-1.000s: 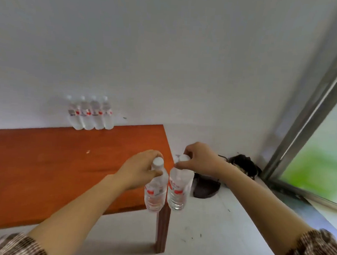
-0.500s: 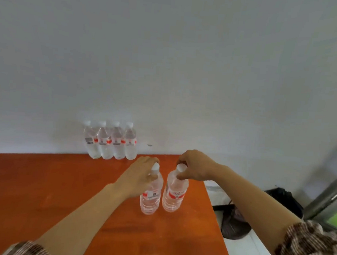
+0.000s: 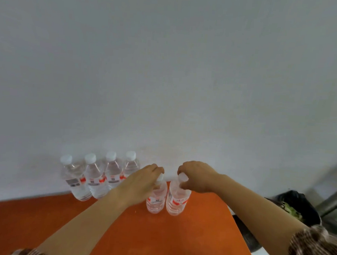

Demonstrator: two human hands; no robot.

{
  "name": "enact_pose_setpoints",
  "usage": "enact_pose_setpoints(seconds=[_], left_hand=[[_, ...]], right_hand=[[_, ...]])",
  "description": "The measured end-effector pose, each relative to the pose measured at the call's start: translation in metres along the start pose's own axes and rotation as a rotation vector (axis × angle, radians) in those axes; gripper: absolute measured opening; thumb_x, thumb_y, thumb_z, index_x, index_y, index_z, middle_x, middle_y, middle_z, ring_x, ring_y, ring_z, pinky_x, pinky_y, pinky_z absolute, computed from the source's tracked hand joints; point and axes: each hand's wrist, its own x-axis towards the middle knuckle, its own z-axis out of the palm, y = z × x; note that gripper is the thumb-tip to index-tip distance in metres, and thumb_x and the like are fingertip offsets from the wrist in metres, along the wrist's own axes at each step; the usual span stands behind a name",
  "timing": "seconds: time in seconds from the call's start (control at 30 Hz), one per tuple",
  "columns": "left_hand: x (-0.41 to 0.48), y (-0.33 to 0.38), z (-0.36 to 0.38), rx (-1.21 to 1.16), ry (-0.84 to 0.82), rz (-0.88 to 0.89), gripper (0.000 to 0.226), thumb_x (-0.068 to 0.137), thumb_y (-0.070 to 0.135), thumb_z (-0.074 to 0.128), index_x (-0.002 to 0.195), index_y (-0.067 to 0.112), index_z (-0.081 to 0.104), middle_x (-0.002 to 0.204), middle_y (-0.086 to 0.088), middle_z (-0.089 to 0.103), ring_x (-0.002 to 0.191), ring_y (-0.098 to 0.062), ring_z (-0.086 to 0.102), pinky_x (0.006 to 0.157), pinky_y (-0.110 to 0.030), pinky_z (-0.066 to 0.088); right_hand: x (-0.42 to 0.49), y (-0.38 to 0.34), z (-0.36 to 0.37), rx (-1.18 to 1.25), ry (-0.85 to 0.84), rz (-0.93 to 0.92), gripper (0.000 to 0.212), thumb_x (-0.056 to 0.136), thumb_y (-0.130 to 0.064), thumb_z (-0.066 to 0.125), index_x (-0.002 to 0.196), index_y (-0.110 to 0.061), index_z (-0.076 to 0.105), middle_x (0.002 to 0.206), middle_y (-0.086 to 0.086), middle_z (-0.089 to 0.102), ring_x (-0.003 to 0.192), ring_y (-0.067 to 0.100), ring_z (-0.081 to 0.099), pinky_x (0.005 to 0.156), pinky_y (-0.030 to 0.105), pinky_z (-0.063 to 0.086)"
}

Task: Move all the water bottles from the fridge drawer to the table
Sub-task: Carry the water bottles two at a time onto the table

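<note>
"Where were the two bottles when you looked?"

"Both stood upright at the table's (image 3: pixel 176 238) far right corner, side by side and all but touching. Their bases were down at the orange top, though I couldn't tell whether they fully rested on it."

"And the hands?"

"Each had one by the top. The left hand (image 3: pixel 142 182) came over the left-hand bottle (image 3: pixel 156 201) from the near left, its fingers (image 3: pixel 157 171) curled round the neck so that only a sliver of the white cap (image 3: pixel 160 177) peeked out beneath them. The body with its red label hung clear below the hand."

"The other one?"

"The right hand (image 3: pixel 197 177) pinched the right-hand bottle (image 3: pixel 177 202) at the cap (image 3: pixel 182 176). Its fingers arched over the top, the thumb sat under at the neck, and the cap showed between them. Neither hand was open; both were closed narrowly on a bottle top."

"Anything else on the table?"

"Four bottles (image 3: pixel 99 177) stood in a tight row along the far edge, against the white wall (image 3: pixel 167 68), just left of the held pair. The left wrist crossed in front of the rightmost of them."

"And off the table?"

"A black bag (image 3: pixel 297 202) lay on the floor past the right edge, and a checked sleeve (image 3: pixel 317 252) covered the right forearm."
</note>
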Motion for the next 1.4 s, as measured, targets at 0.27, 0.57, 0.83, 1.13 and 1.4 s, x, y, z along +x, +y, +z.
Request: enact_pose_setpoints(seconds=[0.27,0.57,0.83,1.13,1.4], left_hand=[[0.045,-0.054,0.018,0.245,0.098,0.121,0.062,0.055,-0.002,0.081,0.11,0.017,0.06,0.099,0.003,0.064,0.086,-0.015,0.065,0.07,-0.024,0.052],[0.063,-0.067,0.012,0.324,0.223,0.133,0.07,0.013,0.014,0.093,0.08,0.021,0.073,0.069,0.012,0.065,0.061,-0.001,0.063,0.071,-0.015,0.046],[0.068,-0.081,0.022,0.303,0.268,0.025,0.062,0.035,0.01,0.092,0.093,0.013,0.071,0.082,0.002,0.07,0.07,-0.016,0.068,0.071,-0.028,0.057],[0.064,-0.076,0.03,0.458,0.235,-0.099,0.073,0.058,0.021,0.085,0.123,0.003,0.061,0.104,-0.009,0.068,0.095,-0.027,0.068,0.093,-0.049,0.051],[0.057,-0.031,0.027,0.359,0.259,-0.099,0.073,0.055,0.011,0.086,0.122,0.0,0.06,0.117,-0.014,0.065,0.107,-0.03,0.064,0.092,-0.045,0.052]], right_hand=[[0.068,0.009,0.002,0.083,0.047,0.06,0.04,0.089,-0.025,0.061,0.127,-0.011,0.056,0.128,0.007,0.058,0.113,0.026,0.056,0.09,0.034,0.047],[0.116,0.001,0.011,0.117,0.07,0.096,0.028,0.094,-0.022,0.055,0.117,-0.006,0.055,0.117,0.012,0.055,0.103,0.031,0.057,0.09,0.042,0.048],[0.133,-0.001,0.005,0.214,0.072,0.133,0.035,0.088,-0.019,0.062,0.121,-0.009,0.057,0.12,0.009,0.059,0.107,0.027,0.057,0.081,0.03,0.045],[0.116,-0.004,0.023,0.504,0.187,0.254,0.054,0.087,-0.015,0.064,0.136,-0.01,0.043,0.129,0.009,0.057,0.113,0.027,0.056,0.088,0.031,0.046],[0.062,-0.005,0.036,0.429,0.229,0.256,0.056,0.096,-0.026,0.055,0.145,-0.011,0.032,0.146,0.008,0.042,0.128,0.027,0.048,0.102,0.037,0.043]])
